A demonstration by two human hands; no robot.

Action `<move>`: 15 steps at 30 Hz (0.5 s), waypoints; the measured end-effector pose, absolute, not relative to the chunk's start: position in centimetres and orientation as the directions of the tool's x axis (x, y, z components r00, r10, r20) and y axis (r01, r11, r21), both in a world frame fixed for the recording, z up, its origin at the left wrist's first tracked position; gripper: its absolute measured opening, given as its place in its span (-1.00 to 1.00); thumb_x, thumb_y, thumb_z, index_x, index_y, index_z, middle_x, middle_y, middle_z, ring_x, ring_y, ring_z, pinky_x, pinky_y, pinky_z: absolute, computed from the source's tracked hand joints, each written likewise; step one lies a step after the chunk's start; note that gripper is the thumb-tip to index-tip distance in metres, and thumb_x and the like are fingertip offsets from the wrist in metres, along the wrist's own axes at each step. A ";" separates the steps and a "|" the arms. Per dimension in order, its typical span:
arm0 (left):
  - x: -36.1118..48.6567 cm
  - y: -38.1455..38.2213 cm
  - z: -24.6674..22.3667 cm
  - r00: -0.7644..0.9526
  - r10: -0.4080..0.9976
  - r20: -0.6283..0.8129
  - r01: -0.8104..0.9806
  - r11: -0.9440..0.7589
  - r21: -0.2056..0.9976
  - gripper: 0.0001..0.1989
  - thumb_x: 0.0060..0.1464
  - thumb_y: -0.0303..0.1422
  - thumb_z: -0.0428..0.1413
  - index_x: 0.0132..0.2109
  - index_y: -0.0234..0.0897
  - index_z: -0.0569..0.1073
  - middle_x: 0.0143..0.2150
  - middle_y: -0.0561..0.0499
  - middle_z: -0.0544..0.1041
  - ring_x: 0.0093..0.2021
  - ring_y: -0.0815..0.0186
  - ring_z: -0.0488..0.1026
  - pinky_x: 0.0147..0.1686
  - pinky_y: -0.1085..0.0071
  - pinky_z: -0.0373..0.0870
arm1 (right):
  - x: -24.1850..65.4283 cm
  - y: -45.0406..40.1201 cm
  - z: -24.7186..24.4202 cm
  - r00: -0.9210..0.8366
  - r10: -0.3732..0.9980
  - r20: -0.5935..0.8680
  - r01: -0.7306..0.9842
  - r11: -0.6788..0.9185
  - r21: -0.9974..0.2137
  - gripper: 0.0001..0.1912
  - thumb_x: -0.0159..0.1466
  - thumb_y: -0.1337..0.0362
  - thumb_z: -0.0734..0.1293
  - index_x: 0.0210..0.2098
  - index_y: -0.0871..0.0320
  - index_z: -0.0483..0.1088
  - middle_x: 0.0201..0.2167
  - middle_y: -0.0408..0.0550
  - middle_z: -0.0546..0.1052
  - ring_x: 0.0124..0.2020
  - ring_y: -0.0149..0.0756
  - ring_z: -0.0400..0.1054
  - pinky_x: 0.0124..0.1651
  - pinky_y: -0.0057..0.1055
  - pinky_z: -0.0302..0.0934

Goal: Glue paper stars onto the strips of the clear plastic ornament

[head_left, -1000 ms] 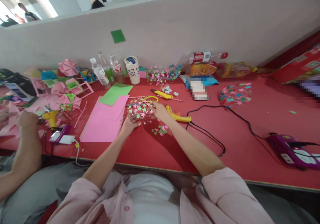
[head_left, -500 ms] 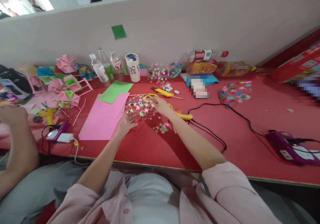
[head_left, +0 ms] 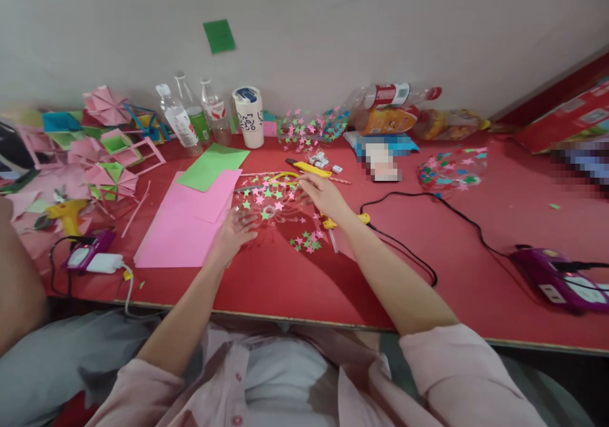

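A clear plastic piece covered with pink and green stars (head_left: 269, 198) is between my hands on the red table. My left hand (head_left: 234, 233) is at its left side, fingers apart, next to the pink paper (head_left: 178, 230). At its upper right is my right hand (head_left: 321, 192), fingers curved and apart; whether the fingertips touch the plastic cannot be made out. Loose pink and green stars (head_left: 307, 242) lie to the right of the plastic. The yellow glue gun (head_left: 329, 223) is partly hidden under my right forearm. A yellow cutter (head_left: 311, 169) lies behind my right hand.
Bottles (head_left: 181, 122) and a white cup (head_left: 250, 119) stand along the wall. Another star-covered piece (head_left: 451, 170) lies right, with a black cable and purple power strip (head_left: 554, 278). Paper lanterns (head_left: 107, 151) crowd the left, near a person's arm (head_left: 19, 275).
The view has shifted, with less visible above the wall. My right hand has moved a little to the right and its fingers look looser. The neighbour's hand has left the view.
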State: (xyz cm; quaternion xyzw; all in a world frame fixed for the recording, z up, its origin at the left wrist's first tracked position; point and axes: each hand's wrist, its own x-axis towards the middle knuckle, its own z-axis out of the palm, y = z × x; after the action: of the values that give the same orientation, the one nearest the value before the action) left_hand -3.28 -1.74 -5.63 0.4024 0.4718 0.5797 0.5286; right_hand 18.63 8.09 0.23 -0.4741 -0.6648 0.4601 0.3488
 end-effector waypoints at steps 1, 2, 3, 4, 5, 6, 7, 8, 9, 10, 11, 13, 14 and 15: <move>-3.3 -1.8 -5.5 -0.113 0.993 -0.032 -0.225 0.006 0.974 -0.34 -0.33 -0.52 0.28 -0.04 -0.19 0.21 0.02 -0.11 0.39 0.00 0.16 0.44 0.01 0.16 0.36 | 18.8 7.9 0.3 -0.302 0.953 0.038 0.308 0.135 -0.942 -0.82 0.29 0.20 0.16 -0.19 0.11 0.32 -0.24 -0.04 0.49 -0.37 -0.35 0.45 -0.31 -0.35 0.37; -3.3 -2.0 -5.4 -0.118 0.993 -0.030 -0.219 0.003 0.976 -0.35 -0.32 -0.52 0.27 -0.03 -0.19 0.22 0.01 -0.10 0.40 -0.02 0.19 0.44 0.00 0.18 0.37 | 19.0 7.6 0.5 -0.294 0.954 0.059 0.318 0.156 -0.935 -0.82 0.29 0.20 0.17 -0.19 0.10 0.32 -0.23 -0.03 0.49 -0.33 -0.33 0.45 -0.28 -0.33 0.37; -3.4 -2.1 -5.2 -0.121 0.992 -0.027 -0.211 0.001 0.977 -0.34 -0.31 -0.53 0.26 -0.01 -0.17 0.22 0.00 -0.09 0.41 -0.02 0.21 0.44 0.00 0.20 0.37 | 19.3 7.2 0.7 -0.286 0.954 0.089 0.337 0.187 -0.923 -0.82 0.28 0.19 0.18 -0.19 0.10 0.33 -0.21 -0.03 0.49 -0.28 -0.30 0.44 -0.24 -0.32 0.36; -3.4 -2.2 -5.1 -0.132 0.991 -0.026 -0.204 -0.002 0.979 -0.35 -0.29 -0.53 0.25 0.00 -0.16 0.22 -0.01 -0.07 0.41 -0.05 0.23 0.44 -0.02 0.22 0.38 | 19.6 6.9 1.0 -0.278 0.951 0.134 0.370 0.235 -0.899 -0.82 0.28 0.19 0.19 -0.19 0.10 0.33 -0.19 -0.03 0.49 -0.23 -0.28 0.43 -0.19 -0.30 0.35; -3.5 -2.4 -4.9 -0.145 0.989 -0.021 -0.198 -0.008 0.980 -0.35 -0.28 -0.52 0.24 0.01 -0.15 0.22 -0.03 -0.06 0.42 -0.06 0.24 0.44 -0.04 0.23 0.39 | 20.0 6.4 1.2 -0.270 0.945 0.185 0.414 0.287 -0.864 -0.81 0.27 0.19 0.19 -0.19 0.10 0.35 -0.18 -0.03 0.49 -0.20 -0.27 0.42 -0.16 -0.29 0.34; -3.5 -2.5 -4.8 -0.168 0.986 -0.014 -0.194 -0.019 0.981 -0.36 -0.28 -0.52 0.23 0.02 -0.15 0.23 -0.04 -0.04 0.42 -0.08 0.25 0.45 -0.06 0.25 0.39 | 20.4 5.9 1.3 -0.262 0.938 0.229 0.448 0.328 -0.832 -0.81 0.27 0.20 0.19 -0.18 0.10 0.36 -0.16 -0.03 0.49 -0.17 -0.26 0.41 -0.14 -0.29 0.33; -3.5 -2.6 -4.7 -0.197 0.980 -0.005 -0.183 -0.032 0.983 -0.38 -0.26 -0.51 0.22 0.02 -0.15 0.25 -0.04 -0.03 0.42 -0.10 0.27 0.45 -0.08 0.26 0.40 | 20.8 5.5 1.4 -0.249 0.933 0.261 0.474 0.352 -0.807 -0.80 0.27 0.20 0.20 -0.18 0.10 0.36 -0.17 -0.04 0.50 -0.17 -0.25 0.41 -0.14 -0.29 0.32; -3.6 -2.7 -4.5 -0.218 0.976 0.000 -0.172 -0.038 0.984 -0.42 -0.24 -0.51 0.21 0.00 -0.16 0.27 -0.05 -0.03 0.42 -0.11 0.28 0.45 -0.11 0.28 0.41 | 21.3 5.0 1.3 -0.224 0.930 0.291 0.500 0.366 -0.785 -0.80 0.26 0.20 0.21 -0.17 0.10 0.37 -0.18 -0.04 0.50 -0.17 -0.25 0.41 -0.16 -0.31 0.32; -3.7 -2.8 -4.4 -0.256 0.967 0.005 -0.165 -0.049 0.985 -0.46 -0.24 -0.51 0.20 -0.03 -0.18 0.29 -0.09 -0.02 0.42 -0.15 0.31 0.45 -0.15 0.32 0.42 | 21.7 4.6 1.1 -0.186 0.927 0.325 0.509 0.374 -0.776 -0.79 0.25 0.20 0.21 -0.16 0.09 0.37 -0.19 -0.04 0.51 -0.20 -0.26 0.41 -0.19 -0.33 0.32; -3.7 -2.9 -4.2 -0.306 0.952 0.027 -0.152 -0.077 0.985 -0.50 -0.23 -0.51 0.19 -0.07 -0.20 0.31 -0.14 0.00 0.43 -0.21 0.35 0.45 -0.21 0.38 0.42 | 22.1 4.2 0.9 -0.158 0.920 0.359 0.517 0.387 -0.763 -0.79 0.26 0.21 0.21 -0.15 0.10 0.38 -0.19 -0.04 0.51 -0.22 -0.28 0.41 -0.21 -0.34 0.32; -3.8 -3.0 -4.0 -0.359 0.931 0.062 -0.137 -0.119 0.983 -0.54 -0.23 -0.52 0.19 -0.10 -0.21 0.32 -0.18 0.03 0.43 -0.26 0.39 0.45 -0.27 0.44 0.41 | 22.4 4.0 0.5 -0.147 0.909 0.391 0.530 0.406 -0.745 -0.80 0.25 0.22 0.21 -0.17 0.10 0.38 -0.18 -0.04 0.51 -0.23 -0.29 0.41 -0.21 -0.34 0.33; -3.9 -3.2 -3.6 -0.444 0.884 0.143 -0.099 -0.207 0.973 -0.62 -0.20 -0.50 0.18 -0.16 -0.24 0.33 -0.25 0.04 0.43 -0.34 0.44 0.43 -0.38 0.52 0.37 | 22.8 3.7 -0.2 -0.155 0.890 0.428 0.553 0.438 -0.709 -0.82 0.25 0.24 0.21 -0.19 0.10 0.39 -0.17 -0.04 0.51 -0.24 -0.30 0.41 -0.20 -0.34 0.33; -3.9 -3.3 -3.4 -0.475 0.863 0.173 -0.078 -0.237 0.968 -0.65 -0.18 -0.49 0.18 -0.17 -0.26 0.33 -0.28 0.04 0.44 -0.37 0.45 0.43 -0.41 0.54 0.36 | 22.8 3.6 -0.6 -0.166 0.883 0.439 0.564 0.450 -0.692 -0.83 0.25 0.25 0.21 -0.20 0.09 0.39 -0.17 -0.05 0.51 -0.25 -0.31 0.41 -0.19 -0.34 0.32; -3.9 -3.4 -3.2 -0.493 0.846 0.204 -0.052 -0.262 0.964 -0.70 -0.15 -0.48 0.18 -0.19 -0.27 0.34 -0.32 0.06 0.44 -0.40 0.46 0.42 -0.42 0.54 0.35 | 22.8 3.6 -0.8 -0.178 0.875 0.449 0.576 0.463 -0.673 -0.83 0.25 0.26 0.20 -0.21 0.09 0.39 -0.19 -0.05 0.51 -0.26 -0.31 0.41 -0.20 -0.35 0.32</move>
State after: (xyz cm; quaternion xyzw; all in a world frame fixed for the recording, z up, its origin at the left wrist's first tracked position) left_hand -3.90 -3.39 -3.25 0.3860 0.5142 0.6943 0.3232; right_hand 22.82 3.62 -0.79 -0.4863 -0.7464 0.1791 0.4175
